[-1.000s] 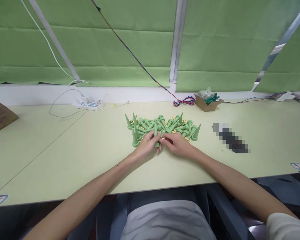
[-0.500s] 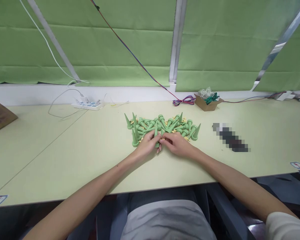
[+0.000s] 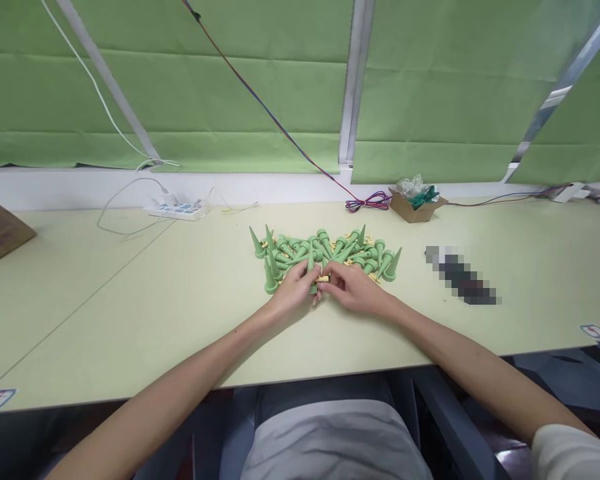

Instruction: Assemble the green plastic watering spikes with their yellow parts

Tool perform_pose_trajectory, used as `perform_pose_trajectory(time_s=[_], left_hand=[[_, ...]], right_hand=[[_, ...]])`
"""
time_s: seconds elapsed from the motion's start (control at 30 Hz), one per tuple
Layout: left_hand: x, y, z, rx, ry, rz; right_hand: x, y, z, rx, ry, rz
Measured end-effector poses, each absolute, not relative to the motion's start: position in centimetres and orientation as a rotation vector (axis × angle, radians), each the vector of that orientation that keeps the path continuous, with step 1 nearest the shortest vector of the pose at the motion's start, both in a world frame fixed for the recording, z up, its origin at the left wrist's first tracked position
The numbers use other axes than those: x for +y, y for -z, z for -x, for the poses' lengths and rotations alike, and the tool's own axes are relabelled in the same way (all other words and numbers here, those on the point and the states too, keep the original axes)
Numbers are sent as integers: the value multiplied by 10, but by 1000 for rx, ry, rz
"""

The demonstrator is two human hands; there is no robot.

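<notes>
My left hand [image 3: 295, 285] is closed around a green cone-shaped plant watering spike [image 3: 311, 257], held upright with its point up. A small yellow plastic valve piece [image 3: 323, 279] shows at the spike's side, pointing to the right. Thumb and fingers of my right hand [image 3: 353, 287] are bent around this yellow piece, close against the left fingertips. Whether the piece sits inside the spike cannot be seen. Just behind both hands lies a pile of green spikes [image 3: 325, 240] with yellow pieces scattered among them; a few spikes stand upright at its edges.
A small cardboard box [image 3: 416, 210] with clear plastic and green material stands at the back, beside a coiled red-and-blue cable [image 3: 369, 202]. A power strip [image 3: 177, 210] lies at back left. A blurred dark object [image 3: 463, 277] rests to the right. The table's [image 3: 180, 320] front edge runs before me.
The yellow piece between my hands has come into view as the right fingers opened slightly and shifted. The left hand keeps its hold on the spike, nearly still.
</notes>
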State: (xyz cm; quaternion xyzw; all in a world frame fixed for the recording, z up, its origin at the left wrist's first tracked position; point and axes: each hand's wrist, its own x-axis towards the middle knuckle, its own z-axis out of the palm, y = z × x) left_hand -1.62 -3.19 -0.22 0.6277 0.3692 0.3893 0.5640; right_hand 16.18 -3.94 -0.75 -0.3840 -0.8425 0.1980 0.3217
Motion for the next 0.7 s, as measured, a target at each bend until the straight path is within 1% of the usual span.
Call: perform_pose_trajectory(time_s=[0.2,0.43,0.7], left_hand=[[-34,-1,16,859,-908,-1512],[-35,-3,15,869,-885,-1526],[-36,-4,15,916,-966,-1502]], right_hand=[[-41,4,-162,-2237,-544,986],[-39,4,-161,-2282,-491,971],[-38,8,-161,-2173,-525,1016]])
